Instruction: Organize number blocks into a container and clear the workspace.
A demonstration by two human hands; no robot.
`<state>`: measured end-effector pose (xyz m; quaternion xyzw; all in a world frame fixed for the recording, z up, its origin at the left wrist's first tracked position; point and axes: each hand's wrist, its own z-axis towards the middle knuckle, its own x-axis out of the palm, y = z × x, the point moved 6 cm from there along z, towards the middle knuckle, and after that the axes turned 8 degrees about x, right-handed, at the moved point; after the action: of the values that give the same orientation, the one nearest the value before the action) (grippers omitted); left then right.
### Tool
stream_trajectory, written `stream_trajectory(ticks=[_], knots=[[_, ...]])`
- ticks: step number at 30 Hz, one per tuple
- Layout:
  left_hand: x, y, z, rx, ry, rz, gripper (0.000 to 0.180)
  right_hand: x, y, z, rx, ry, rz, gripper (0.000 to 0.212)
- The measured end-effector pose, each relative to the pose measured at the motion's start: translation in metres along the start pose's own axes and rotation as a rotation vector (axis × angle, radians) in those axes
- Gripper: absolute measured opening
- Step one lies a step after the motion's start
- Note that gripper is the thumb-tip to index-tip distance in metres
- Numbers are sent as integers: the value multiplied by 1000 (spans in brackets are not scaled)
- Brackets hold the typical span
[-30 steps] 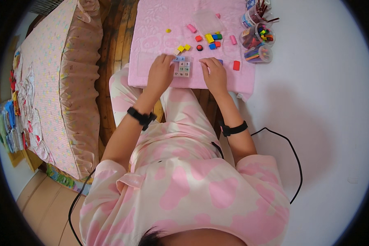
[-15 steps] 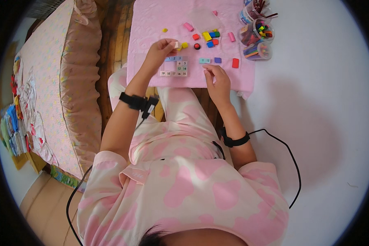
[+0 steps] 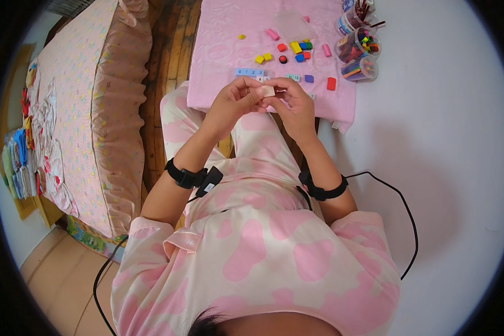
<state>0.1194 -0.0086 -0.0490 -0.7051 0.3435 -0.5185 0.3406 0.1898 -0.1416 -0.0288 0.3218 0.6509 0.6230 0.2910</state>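
Both hands meet over the near edge of the pink cloth-covered table. Between the fingertips of my left hand (image 3: 236,105) is a small pale square block (image 3: 269,91). The thumb and index finger of my right hand (image 3: 294,108) close on the same block from the other side. Just past the hands lies a row of light-blue number blocks (image 3: 248,72). A pair of pale-green number blocks (image 3: 292,78) sits to the right of it. My hands cover most of the other number blocks.
Beyond are two yellow blocks (image 3: 263,58), a black-and-red round piece (image 3: 283,59) and a cluster of coloured blocks (image 3: 298,49). A purple block (image 3: 309,79) and a red block (image 3: 331,84) lie to the right. Clear tubs of pens (image 3: 359,69) line the table's right edge.
My left hand has come nearer and rightward from the row's far side, bringing the pale block. My right hand has moved left and closed on it. The whole view has shifted slightly.
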Motion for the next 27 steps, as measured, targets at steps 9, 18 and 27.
stream_trajectory(ticks=[9, 18, 27], knots=[[-4, -17, -34, 250, -57, 240, 28, 19, 6, -22, 69, 110, 95, 28], [-24, -5, -48, 180, -73, 164, 28, 25, 3, -29, 35, 111, -149, 30], [-67, 59, -43, 133, -120, 451, 24, 27, -45, -26, 26, 108, -515, 31]])
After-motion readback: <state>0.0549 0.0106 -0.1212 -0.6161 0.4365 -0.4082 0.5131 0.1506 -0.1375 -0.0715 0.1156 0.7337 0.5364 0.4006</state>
